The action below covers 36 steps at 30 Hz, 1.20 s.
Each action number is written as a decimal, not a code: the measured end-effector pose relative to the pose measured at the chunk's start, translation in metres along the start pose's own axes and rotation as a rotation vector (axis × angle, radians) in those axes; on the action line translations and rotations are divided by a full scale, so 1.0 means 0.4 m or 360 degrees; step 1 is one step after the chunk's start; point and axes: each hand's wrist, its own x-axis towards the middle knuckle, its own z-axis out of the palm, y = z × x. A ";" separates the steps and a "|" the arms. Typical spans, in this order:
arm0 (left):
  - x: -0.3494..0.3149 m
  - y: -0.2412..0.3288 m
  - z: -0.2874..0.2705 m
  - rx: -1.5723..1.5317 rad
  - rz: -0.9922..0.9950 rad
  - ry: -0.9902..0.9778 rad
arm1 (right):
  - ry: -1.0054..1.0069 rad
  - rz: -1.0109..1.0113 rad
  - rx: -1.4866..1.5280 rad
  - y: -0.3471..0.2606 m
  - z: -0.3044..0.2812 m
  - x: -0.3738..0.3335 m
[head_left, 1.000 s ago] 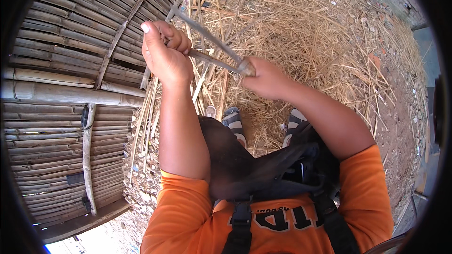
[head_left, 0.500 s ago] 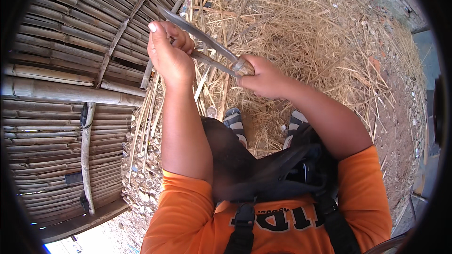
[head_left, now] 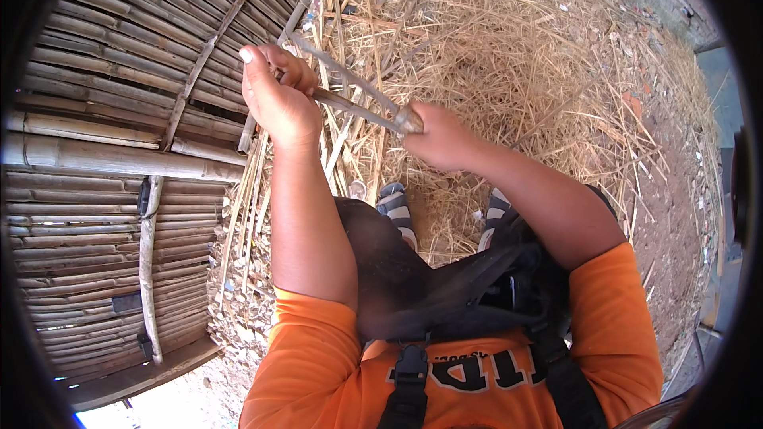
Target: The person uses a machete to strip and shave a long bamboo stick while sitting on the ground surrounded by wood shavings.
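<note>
My right hand (head_left: 441,137) is closed round the pale, rounded handle of a curved-bladed knife (head_left: 350,77). The blade, smeared by motion, reaches up and left past my left hand. My left hand (head_left: 278,99) is closed, thumb up, round a narrow dark stick-like piece (head_left: 342,102). That piece runs below the blade toward the knife's handle, and its far end lies close to my right hand. Whether the piece touches the blade or handle, I cannot tell. Both hands are raised in front of me, above the ground.
A bamboo-slat wall (head_left: 103,143) with crosswise poles stands close at my left. Dry straw (head_left: 509,56) covers the ground ahead, with loose bamboo strips (head_left: 254,191) by the wall. My feet in striped footwear (head_left: 397,206) stand on the straw. Bare soil (head_left: 675,214) shows at right.
The knife's blade has swung lower and nearer the narrow piece. My left hand has shifted slightly left and down; my right hand has dipped a little.
</note>
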 end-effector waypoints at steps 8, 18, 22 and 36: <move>0.010 0.000 -0.014 0.0015 -0.0007 0.0211 | -0.0284 0.0149 0.0112 0.039 0.012 -0.015; 0.015 0.002 -0.016 0.0015 -0.0046 0.0235 | -0.0132 0.0009 -0.0090 0.052 0.020 0.013; 0.004 0.003 -0.007 0.0038 -0.0042 0.0080 | 0.0043 -0.0044 0.0190 0.005 -0.013 0.005; 0.014 -0.001 -0.001 0.0110 0.0060 0.0313 | -0.0327 0.0378 0.0059 0.073 0.044 0.007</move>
